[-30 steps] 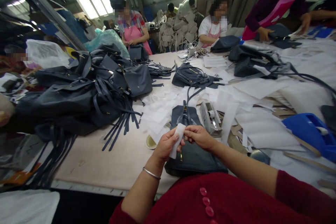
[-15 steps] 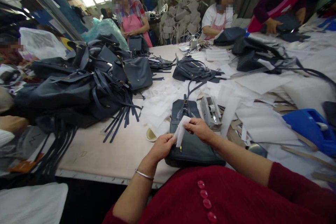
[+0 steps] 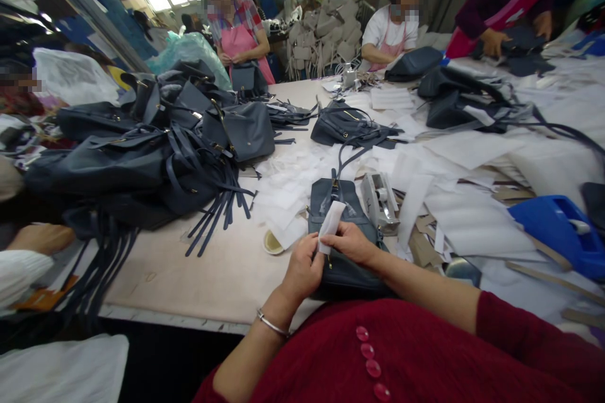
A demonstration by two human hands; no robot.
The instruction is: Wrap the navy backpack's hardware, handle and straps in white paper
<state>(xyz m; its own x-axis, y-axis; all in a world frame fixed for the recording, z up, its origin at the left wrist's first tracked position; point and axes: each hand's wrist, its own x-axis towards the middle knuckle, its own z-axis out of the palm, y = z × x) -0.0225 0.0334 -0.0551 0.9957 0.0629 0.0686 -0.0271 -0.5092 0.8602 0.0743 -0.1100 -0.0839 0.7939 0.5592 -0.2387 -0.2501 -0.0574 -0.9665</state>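
Both my hands are closed on a narrow strip of white foam sheet (image 3: 333, 216), which tilts up and away from me. My left hand (image 3: 305, 266) grips its lower end, and my right hand (image 3: 352, 243) pinches it from the right side. Under them a dark blue leather bag (image 3: 350, 277) lies flat on the table, its strap stretching away at the top. A gold zip pull shows just below the strip. My hands hide part of the bag's front. Close to the bag's right side stands a grey tape dispenser (image 3: 379, 201).
Dark blue bags (image 3: 142, 157) are heaped at left, straps hanging over the table (image 3: 189, 289). White foam sheets (image 3: 472, 220) and a blue tape dispenser (image 3: 553, 233) lie at right. A tape roll (image 3: 273, 242) is left of my bag. Co-workers handle bags across the table.
My hands have come closer together on the foam strip, my right hand moving down along it. The strip's top has shifted slightly up and right. A co-worker's hand at far left has moved inward.
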